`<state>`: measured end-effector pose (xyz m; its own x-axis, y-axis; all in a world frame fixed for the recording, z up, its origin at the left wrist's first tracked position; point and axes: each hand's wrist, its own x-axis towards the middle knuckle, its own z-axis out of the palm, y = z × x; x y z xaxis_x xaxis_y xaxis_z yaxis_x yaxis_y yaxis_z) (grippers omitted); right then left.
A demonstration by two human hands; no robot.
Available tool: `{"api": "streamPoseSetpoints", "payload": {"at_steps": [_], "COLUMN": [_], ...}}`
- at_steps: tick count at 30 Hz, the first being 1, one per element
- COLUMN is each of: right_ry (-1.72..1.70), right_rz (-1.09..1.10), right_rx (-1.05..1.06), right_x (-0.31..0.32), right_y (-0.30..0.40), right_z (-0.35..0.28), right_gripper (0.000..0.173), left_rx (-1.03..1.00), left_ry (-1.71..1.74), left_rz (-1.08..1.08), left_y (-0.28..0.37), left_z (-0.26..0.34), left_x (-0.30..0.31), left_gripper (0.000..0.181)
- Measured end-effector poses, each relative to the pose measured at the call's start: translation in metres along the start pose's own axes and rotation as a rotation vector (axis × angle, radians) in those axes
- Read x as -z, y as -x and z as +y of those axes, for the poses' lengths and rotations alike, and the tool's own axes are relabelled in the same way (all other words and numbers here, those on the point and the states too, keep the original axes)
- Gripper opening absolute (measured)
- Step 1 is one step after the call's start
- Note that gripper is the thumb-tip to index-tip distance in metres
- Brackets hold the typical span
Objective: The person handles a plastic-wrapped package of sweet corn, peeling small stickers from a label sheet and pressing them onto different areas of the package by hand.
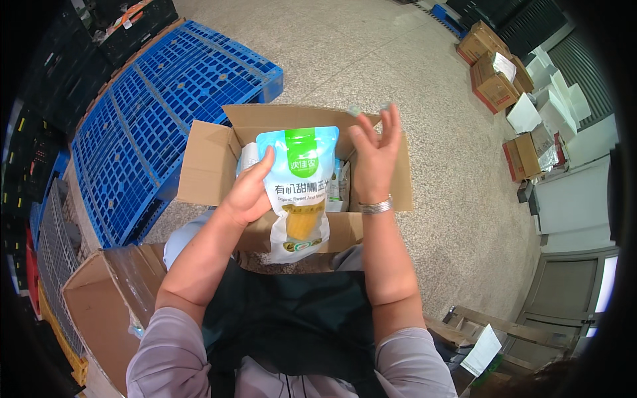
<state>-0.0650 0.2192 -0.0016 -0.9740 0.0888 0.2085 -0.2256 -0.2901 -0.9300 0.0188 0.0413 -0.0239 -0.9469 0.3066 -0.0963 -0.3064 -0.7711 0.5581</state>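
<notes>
My left hand grips a stand-up pouch of corn by its left side, with the thumb across the front. The pouch is light blue and white with a green patch, a window showing yellow corn, and printed writing. It is tilted above an open cardboard box, hiding much of the inside. Other packages show in the box. Raised over the box's right side, my right hand has its fingers apart. Small pale bits sit at two of its fingertips, too blurred to name. A metal-banded watch or bracelet circles that wrist.
A blue plastic pallet lies at the left, beside dark stacked crates. Another open cardboard box stands at lower left. Cartons and white foam pieces line the right wall. Speckled floor extends between.
</notes>
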Motion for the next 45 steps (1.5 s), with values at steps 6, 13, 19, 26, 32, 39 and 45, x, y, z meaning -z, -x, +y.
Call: {"api": "streamPoseSetpoints", "payload": {"at_steps": [6, 13, 19, 26, 32, 39, 45], "right_ry": [-0.175, -0.043, -0.091, 0.031, 0.163, 0.561, 0.763], "right_rz": [-0.301, -0.37, -0.361, -0.381, -0.382, -0.348, -0.316], "right_rx": [-0.144, -0.062, -0.035, 0.056, 0.166, 0.512, 0.652], "right_x": [-0.015, -0.033, -0.033, -0.031, -0.032, -0.034, -0.035], "right_y": [0.031, 0.05, 0.051, 0.054, 0.055, 0.061, 0.059], "right_z": [-0.019, -0.004, 0.001, 0.011, 0.018, 0.017, 0.018], "right_gripper": [0.075, 0.071, 0.069, 0.067, 0.067, 0.073, 0.079], "left_rx": [-0.064, -0.057, -0.058, -0.063, -0.056, -0.064, -0.074], "left_ry": [0.034, 0.157, 0.174, 0.216, 0.241, 0.261, 0.322], "left_rz": [0.001, -0.053, -0.007, -0.004, 0.019, 0.039, -0.024], "left_y": [-0.003, -0.003, -0.005, -0.003, -0.004, -0.001, -0.001], "left_z": [-0.009, -0.016, -0.016, -0.012, -0.014, -0.014, -0.018], "left_x": [-0.001, -0.012, -0.011, -0.012, -0.01, -0.01, 0.001], "left_gripper": [0.052, 0.054, 0.054, 0.054, 0.054, 0.052, 0.051]}}
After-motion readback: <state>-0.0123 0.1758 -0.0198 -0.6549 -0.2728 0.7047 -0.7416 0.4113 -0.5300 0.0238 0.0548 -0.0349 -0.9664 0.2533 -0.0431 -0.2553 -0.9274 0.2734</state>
